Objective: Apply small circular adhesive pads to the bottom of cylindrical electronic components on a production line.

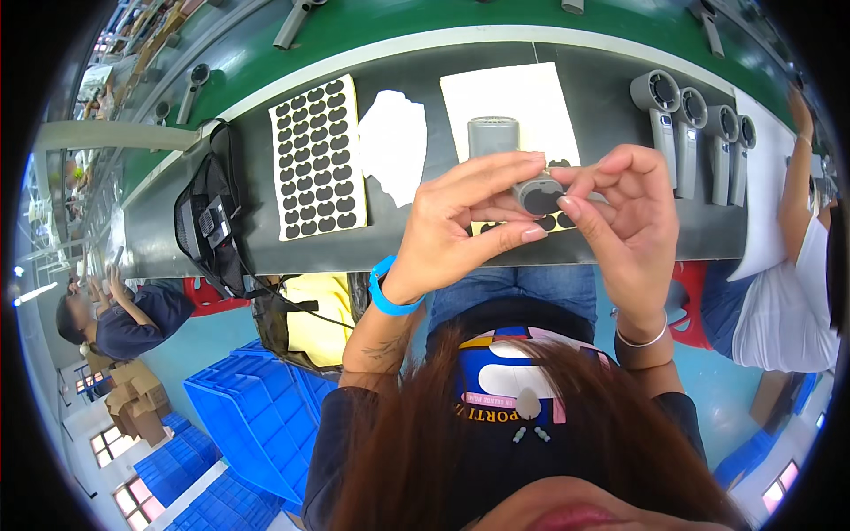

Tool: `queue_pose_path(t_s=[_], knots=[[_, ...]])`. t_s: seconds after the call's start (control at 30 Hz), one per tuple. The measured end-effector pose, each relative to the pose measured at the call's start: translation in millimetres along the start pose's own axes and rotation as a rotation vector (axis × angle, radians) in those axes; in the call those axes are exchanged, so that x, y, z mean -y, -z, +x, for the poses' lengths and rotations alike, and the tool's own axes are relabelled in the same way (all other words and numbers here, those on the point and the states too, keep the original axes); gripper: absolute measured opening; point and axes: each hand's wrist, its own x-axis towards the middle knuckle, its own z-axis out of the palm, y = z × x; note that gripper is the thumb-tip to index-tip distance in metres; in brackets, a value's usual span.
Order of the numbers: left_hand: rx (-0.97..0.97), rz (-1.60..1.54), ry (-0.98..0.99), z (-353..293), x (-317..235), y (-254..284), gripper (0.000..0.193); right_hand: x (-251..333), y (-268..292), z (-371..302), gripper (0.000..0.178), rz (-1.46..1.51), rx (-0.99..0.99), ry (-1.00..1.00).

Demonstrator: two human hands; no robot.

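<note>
Over the near edge of the dark table, my left hand point(474, 208) has its fingers and thumb wrapped round a grey handheld fan point(494, 137). The fan's rounded end faces me, and a black round sticker point(541, 201) lies on it. With thumb and forefinger together, my right hand point(630, 212) pinches at the sticker's right edge. Whether the whole sticker lies flat cannot be made out. Partly hidden under my hands is a pale sheet point(509, 88), with some black stickers showing at its near part.
Left on the table lie a sheet of black stickers point(289, 199), white crumpled paper point(394, 146) and a black bag point(205, 208). Several grey fans point(661, 93) stand in a row at right. A green conveyor point(381, 31) runs behind. Blue crates point(252, 416) and co-workers flank me.
</note>
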Motion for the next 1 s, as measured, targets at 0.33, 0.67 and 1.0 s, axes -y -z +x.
queue_pose_path(t_s=[0.33, 0.67, 1.0], knots=[[0.004, -0.034, 0.035, -1.1, 1.2, 2.9, 0.039, 2.8, -0.3, 0.4, 0.037, -0.014, -0.004, -0.02], [-0.015, -0.047, 0.044, -0.2, 4.8, 2.3, 0.036, 4.5, -0.6, 2.2, 0.037, -0.049, -0.018, -0.051], [-0.002, -0.078, 0.029, 0.2, 3.1, 0.3, 0.033, 6.9, -1.2, 2.0, 0.038, -0.091, -0.026, -0.069]])
